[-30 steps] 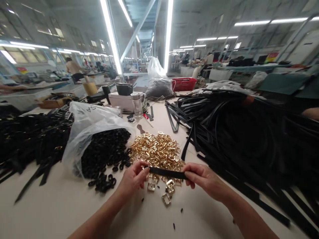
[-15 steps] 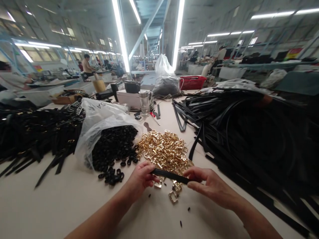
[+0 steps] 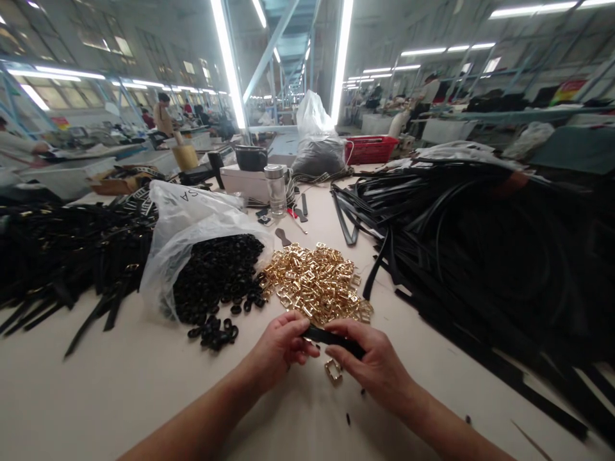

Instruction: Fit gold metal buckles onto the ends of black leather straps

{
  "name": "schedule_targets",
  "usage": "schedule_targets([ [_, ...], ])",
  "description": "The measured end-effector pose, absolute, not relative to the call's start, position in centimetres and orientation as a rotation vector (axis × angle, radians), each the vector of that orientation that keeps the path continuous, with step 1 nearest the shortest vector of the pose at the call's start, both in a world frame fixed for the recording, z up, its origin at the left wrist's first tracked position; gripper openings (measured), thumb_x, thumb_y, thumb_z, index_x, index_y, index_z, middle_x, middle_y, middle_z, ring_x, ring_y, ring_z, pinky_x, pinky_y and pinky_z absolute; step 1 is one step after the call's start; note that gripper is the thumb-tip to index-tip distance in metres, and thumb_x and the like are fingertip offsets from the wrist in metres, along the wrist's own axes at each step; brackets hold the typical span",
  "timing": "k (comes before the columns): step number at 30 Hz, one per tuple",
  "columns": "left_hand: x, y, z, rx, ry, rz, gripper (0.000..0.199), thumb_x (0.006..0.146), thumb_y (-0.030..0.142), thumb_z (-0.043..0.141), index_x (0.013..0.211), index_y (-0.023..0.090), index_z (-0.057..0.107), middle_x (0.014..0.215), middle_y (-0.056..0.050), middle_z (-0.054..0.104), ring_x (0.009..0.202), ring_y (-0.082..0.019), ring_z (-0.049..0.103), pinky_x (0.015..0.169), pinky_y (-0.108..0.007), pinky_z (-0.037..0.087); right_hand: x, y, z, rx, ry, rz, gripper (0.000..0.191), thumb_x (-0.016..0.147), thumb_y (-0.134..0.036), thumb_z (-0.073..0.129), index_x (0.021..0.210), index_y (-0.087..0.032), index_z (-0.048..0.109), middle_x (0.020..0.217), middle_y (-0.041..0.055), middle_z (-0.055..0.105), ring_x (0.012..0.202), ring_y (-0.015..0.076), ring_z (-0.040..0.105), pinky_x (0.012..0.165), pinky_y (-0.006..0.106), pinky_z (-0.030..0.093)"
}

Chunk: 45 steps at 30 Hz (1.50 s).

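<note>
A black strap is stretched between my two hands, just in front of a heap of gold buckles. My left hand pinches one end between thumb and fingers. My right hand grips the strap farther along, its thumb below and fingers above. One loose gold buckle lies on the table under my hands. Left of the heap, small black loops spill from a white plastic bag.
Long black straps are piled on the right, and finished-looking straps with buckles on the left. Behind stand a glass bottle, a white box, a grey-filled bag and a red basket. Other people work farther back.
My right hand has slid left along the strap, closer to my left hand. Less strap shows between them. The view has shifted slightly.
</note>
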<state>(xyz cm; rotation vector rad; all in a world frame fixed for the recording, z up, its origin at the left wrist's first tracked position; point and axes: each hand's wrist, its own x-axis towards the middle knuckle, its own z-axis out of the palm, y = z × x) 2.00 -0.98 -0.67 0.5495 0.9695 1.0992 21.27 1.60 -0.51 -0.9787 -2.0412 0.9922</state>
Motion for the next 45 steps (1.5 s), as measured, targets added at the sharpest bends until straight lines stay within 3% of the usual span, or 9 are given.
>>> schedule_targets([
  [7, 2.0, -1.0, -0.9, 0.521, 0.898, 1.082, 0.039, 0.066, 0.039, 0.084, 0.075, 0.019, 0.052, 0.06, 0.003, 0.064, 0.049, -0.01, 0.065, 0.037, -0.012, 0.041, 21.3, 1.5, -0.3, -0.924, -2.017, 0.986, 0.013, 0.088, -0.028, 0.064, 0.098, -0.022, 0.07, 0.088, 0.0014, 0.072, 0.078, 0.0163, 0.066, 0.071, 0.026, 0.049],
  [12, 2.2, -1.4, -1.1, 0.56, 0.893, 1.084, 0.036, 0.071, 0.038, 0.082, 0.074, 0.018, 0.052, 0.063, 0.003, 0.064, 0.053, -0.01, 0.067, 0.04, -0.013, 0.041, 21.4, 1.3, -0.1, -0.939, -2.053, 0.911, 0.01, 0.088, -0.025, 0.062, 0.081, -0.02, 0.067, 0.071, -0.0011, 0.065, 0.062, 0.0127, 0.058, 0.058, 0.024, 0.041],
  [15, 2.2, -1.5, -1.3, 0.741, 0.935, 1.115, 0.029, 0.075, 0.036, 0.079, 0.089, 0.019, 0.061, 0.071, 0.002, 0.067, 0.056, -0.011, 0.067, 0.047, -0.017, 0.046, 21.6, 1.1, -0.2, -0.929, -2.082, 0.856, 0.012, 0.088, -0.022, 0.061, 0.077, -0.02, 0.065, 0.069, -0.0016, 0.063, 0.061, 0.012, 0.056, 0.058, 0.023, 0.039],
  [18, 2.2, -1.6, -1.1, 1.206, 1.028, 1.158, 0.028, 0.075, 0.031, 0.079, 0.101, 0.023, 0.071, 0.086, -0.002, 0.07, 0.073, -0.015, 0.068, 0.065, -0.025, 0.052, 21.7, 1.0, -0.4, -0.926, -2.113, 0.815, 0.012, 0.088, -0.022, 0.061, 0.077, -0.02, 0.065, 0.07, -0.001, 0.063, 0.062, 0.0126, 0.057, 0.059, 0.024, 0.039],
  [22, 2.2, -1.7, -0.6, 1.667, 1.107, 1.216, 0.01, 0.08, 0.026, 0.075, 0.09, 0.023, 0.079, 0.092, -0.007, 0.07, 0.087, -0.018, 0.066, 0.079, -0.029, 0.052, 21.6, 0.9, -0.6, -0.958, -2.137, 0.795, 0.017, 0.089, -0.025, 0.06, 0.073, -0.019, 0.062, 0.066, -0.0009, 0.06, 0.06, 0.0129, 0.054, 0.057, 0.024, 0.037],
  [34, 2.2, -1.9, -0.3, 1.888, 1.138, 1.331, 0.005, 0.082, 0.02, 0.073, 0.083, 0.024, 0.077, 0.09, -0.005, 0.067, 0.09, -0.018, 0.062, 0.081, -0.03, 0.05, 21.5, 0.9, -0.4, -0.934, -2.125, 0.866, 0.011, 0.088, -0.024, 0.06, 0.081, -0.02, 0.067, 0.074, 0.0004, 0.067, 0.066, 0.0141, 0.06, 0.062, 0.025, 0.042],
  [45, 2.6, -2.4, -0.3, 1.288, 0.99, 1.271, 0.008, 0.08, 0.026, 0.075, 0.075, 0.021, 0.072, 0.091, -0.003, 0.061, 0.09, -0.019, 0.058, 0.083, -0.03, 0.047, 21.4, 0.6, 0.0, -0.799, -2.188, 0.715, 0.01, 0.091, -0.022, 0.059, 0.085, -0.02, 0.065, 0.07, -0.0007, 0.063, 0.065, 0.0126, 0.058, 0.063, 0.024, 0.04],
])
